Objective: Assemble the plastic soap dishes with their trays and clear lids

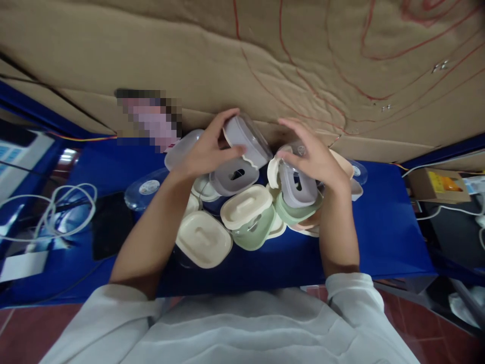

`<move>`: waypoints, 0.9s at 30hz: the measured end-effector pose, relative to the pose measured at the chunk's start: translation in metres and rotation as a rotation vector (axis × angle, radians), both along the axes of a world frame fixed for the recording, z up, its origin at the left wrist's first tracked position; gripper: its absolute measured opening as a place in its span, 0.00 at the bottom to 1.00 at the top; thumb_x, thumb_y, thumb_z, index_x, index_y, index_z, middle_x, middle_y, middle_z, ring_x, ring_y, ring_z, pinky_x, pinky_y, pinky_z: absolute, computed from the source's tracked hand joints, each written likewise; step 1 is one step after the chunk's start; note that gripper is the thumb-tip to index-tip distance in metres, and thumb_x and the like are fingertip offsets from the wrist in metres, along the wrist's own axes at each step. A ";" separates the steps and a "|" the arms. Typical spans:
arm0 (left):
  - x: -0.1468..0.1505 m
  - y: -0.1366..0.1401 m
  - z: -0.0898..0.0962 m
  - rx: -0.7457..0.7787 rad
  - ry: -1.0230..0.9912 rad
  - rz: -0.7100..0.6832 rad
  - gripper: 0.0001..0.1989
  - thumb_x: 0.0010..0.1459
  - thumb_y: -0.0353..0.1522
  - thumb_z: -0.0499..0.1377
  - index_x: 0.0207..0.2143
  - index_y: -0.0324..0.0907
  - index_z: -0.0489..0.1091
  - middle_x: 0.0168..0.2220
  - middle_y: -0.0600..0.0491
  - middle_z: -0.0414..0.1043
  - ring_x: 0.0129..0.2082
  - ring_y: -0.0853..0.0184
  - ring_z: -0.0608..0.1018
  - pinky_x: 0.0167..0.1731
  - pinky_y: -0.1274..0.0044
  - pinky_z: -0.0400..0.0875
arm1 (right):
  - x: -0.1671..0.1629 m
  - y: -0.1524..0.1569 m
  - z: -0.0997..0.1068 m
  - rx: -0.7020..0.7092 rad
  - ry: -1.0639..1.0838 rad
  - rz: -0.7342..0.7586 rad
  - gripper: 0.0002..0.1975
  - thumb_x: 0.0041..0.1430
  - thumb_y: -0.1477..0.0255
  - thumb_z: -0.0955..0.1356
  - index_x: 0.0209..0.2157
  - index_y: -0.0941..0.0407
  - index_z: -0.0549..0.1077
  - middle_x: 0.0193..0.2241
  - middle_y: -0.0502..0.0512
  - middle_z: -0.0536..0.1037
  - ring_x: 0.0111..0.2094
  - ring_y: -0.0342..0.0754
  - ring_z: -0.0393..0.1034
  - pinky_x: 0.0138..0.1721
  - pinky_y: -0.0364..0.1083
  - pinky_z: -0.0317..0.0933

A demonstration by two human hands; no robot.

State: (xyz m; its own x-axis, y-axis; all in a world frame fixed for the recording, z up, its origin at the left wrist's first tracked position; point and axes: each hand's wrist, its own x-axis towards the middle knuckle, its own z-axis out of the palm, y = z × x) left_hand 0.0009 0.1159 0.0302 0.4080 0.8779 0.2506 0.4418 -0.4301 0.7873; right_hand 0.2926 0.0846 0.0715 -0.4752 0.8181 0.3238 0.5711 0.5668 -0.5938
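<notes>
My left hand (206,154) grips a light grey plastic box with a clear cover (246,136), thumb on its near face and fingers over its far edge. The box is tilted above the pile. My right hand (316,154) has its fingers apart, over a grey piece with a dark slot (299,189) and a cream wavy-edged piece (273,173). Whether its fingertips touch them I cannot tell. Below the left hand lies another slotted grey piece (234,177). Nearer me are cream lids with raised handles (204,238) and a green piece (254,227).
A blue table (386,222) carries the pile. Behind it stands a brown cardboard wall (189,60) with red lines. At left lie a clear cover (146,189), a black flat object (111,225) and a coiled white cable (71,212). A small cardboard box (435,184) stands at right.
</notes>
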 end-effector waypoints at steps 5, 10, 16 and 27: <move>0.007 -0.008 0.006 0.021 -0.057 0.067 0.35 0.70 0.48 0.59 0.73 0.61 0.47 0.68 0.52 0.67 0.67 0.58 0.72 0.61 0.62 0.75 | -0.026 -0.003 -0.006 -0.145 0.063 0.107 0.43 0.66 0.46 0.71 0.76 0.41 0.55 0.77 0.46 0.54 0.78 0.60 0.46 0.78 0.61 0.45; 0.009 -0.014 0.017 -0.035 -0.123 0.036 0.32 0.69 0.48 0.56 0.71 0.65 0.50 0.70 0.58 0.65 0.69 0.59 0.70 0.64 0.60 0.72 | -0.029 0.001 -0.011 -0.208 0.105 0.089 0.45 0.68 0.40 0.65 0.77 0.43 0.52 0.78 0.45 0.51 0.79 0.58 0.43 0.79 0.58 0.43; 0.007 -0.020 0.027 -0.060 -0.076 -0.014 0.31 0.69 0.46 0.53 0.71 0.57 0.50 0.73 0.53 0.62 0.68 0.62 0.71 0.63 0.64 0.72 | -0.028 -0.003 -0.004 -0.224 0.061 0.002 0.43 0.66 0.42 0.69 0.76 0.41 0.55 0.76 0.49 0.57 0.77 0.60 0.51 0.75 0.63 0.54; -0.002 -0.019 0.023 -0.082 -0.142 0.004 0.40 0.62 0.46 0.62 0.72 0.58 0.51 0.73 0.56 0.62 0.65 0.59 0.72 0.64 0.61 0.71 | -0.021 -0.006 0.003 -0.112 0.053 -0.090 0.36 0.69 0.45 0.67 0.72 0.46 0.62 0.73 0.55 0.65 0.73 0.60 0.60 0.73 0.63 0.55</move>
State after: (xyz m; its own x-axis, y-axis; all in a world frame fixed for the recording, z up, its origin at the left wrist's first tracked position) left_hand -0.0009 0.0972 0.0531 0.3701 0.8993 0.2329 0.3250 -0.3602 0.8744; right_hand 0.2719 0.0782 0.0749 -0.3833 0.8888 0.2512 0.5824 0.4437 -0.6811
